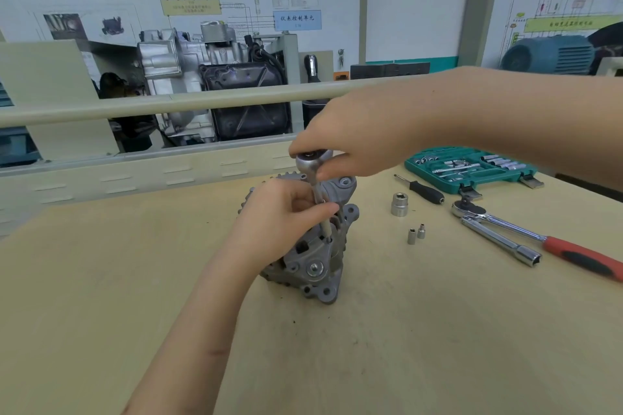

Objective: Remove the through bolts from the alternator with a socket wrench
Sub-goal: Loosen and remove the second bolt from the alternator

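Note:
A grey metal alternator stands on the wooden table, near its middle. A small socket wrench with a thin extension points down into the alternator's housing. My right hand grips the wrench's round head from above. My left hand is on the alternator's left side, and its thumb and fingers pinch the extension shaft. The bolt under the socket is hidden.
To the right lie a large socket, two small sockets, a black-handled driver, a red-handled ratchet with a long bar beside it, and an open green socket case. A rail and engine display stand behind the table.

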### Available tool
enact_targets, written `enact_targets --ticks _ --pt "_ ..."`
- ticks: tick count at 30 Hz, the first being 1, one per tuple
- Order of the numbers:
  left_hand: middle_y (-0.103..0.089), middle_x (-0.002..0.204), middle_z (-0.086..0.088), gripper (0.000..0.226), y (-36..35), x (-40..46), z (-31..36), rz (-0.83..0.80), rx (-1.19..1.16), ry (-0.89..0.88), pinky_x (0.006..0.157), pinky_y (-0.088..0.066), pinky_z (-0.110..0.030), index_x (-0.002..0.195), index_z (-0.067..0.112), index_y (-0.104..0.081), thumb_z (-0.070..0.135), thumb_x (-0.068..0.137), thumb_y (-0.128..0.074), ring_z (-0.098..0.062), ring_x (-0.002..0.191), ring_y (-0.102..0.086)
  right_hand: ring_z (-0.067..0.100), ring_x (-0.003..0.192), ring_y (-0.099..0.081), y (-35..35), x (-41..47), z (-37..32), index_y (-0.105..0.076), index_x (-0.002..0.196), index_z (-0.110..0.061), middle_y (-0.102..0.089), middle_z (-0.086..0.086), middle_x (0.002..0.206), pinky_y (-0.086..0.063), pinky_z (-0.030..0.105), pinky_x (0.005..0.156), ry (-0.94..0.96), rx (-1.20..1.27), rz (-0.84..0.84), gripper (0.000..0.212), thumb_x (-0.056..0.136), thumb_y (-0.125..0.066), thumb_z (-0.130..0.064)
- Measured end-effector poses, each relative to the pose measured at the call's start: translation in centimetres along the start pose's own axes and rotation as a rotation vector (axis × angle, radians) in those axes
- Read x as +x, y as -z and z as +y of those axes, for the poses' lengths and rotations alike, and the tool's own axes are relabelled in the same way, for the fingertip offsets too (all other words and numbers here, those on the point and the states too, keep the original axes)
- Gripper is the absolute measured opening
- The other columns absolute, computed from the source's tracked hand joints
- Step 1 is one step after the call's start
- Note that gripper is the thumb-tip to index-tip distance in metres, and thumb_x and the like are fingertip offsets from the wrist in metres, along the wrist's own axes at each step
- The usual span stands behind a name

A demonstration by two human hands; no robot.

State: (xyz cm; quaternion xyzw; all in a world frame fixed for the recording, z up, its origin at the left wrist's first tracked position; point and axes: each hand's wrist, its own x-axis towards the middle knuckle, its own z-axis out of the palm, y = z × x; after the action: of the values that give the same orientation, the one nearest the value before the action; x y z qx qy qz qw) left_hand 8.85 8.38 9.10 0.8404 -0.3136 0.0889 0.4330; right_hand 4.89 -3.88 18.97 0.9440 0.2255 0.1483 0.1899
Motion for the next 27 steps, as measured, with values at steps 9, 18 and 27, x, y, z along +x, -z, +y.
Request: enact_targets --ticks 9,18,27 --pt "-0.062 0.052 0.006 0.033 -0.6 0.3 0.0 0.091 0.118 -0.051 0.053 -0.045 -0.028 0.063 0.007 -0.062 0.037 0.077 -0.066 -0.008 0.052 -0.057 0.006 0.049 -0.031 -0.3 0.4 0.7 -0.049 0.082 -0.020 -0.049 -0.005 0.066 -0.031 0.020 0.039 0.070 -0.090 -0.029 0.028 0.090 -0.042 -0.045" --pt "-0.069 0.078 0.013 0.006 0.2 0.0 -0.2 -0.084 -0.013 0.001 0.073 -0.049 -0.015 0.086 0.025 -0.067 0.024 0.080 -0.066 0.006 0.078 -0.063 0.003 0.049 -0.028 -0.8 0.8 1.1 -0.060 0.108 -0.021 -0.062 0.001 0.084 -0.020 0.016 0.044 0.032 -0.056 0.007 0.035 0.084 -0.048 -0.043" --pt "-0.070 0.071 -0.004 0.029 -0.5 0.1 0.1 0.065 0.108 -0.065 0.070 -0.051 -0.037 0.079 0.006 -0.068 0.034 0.074 -0.070 -0.018 0.073 -0.064 0.002 0.044 -0.026 -0.7 0.8 1.1 -0.051 0.076 -0.024 -0.035 -0.012 0.055 -0.016 0.016 0.039 0.013 -0.129 -0.002 0.023 0.081 -0.050 -0.047"
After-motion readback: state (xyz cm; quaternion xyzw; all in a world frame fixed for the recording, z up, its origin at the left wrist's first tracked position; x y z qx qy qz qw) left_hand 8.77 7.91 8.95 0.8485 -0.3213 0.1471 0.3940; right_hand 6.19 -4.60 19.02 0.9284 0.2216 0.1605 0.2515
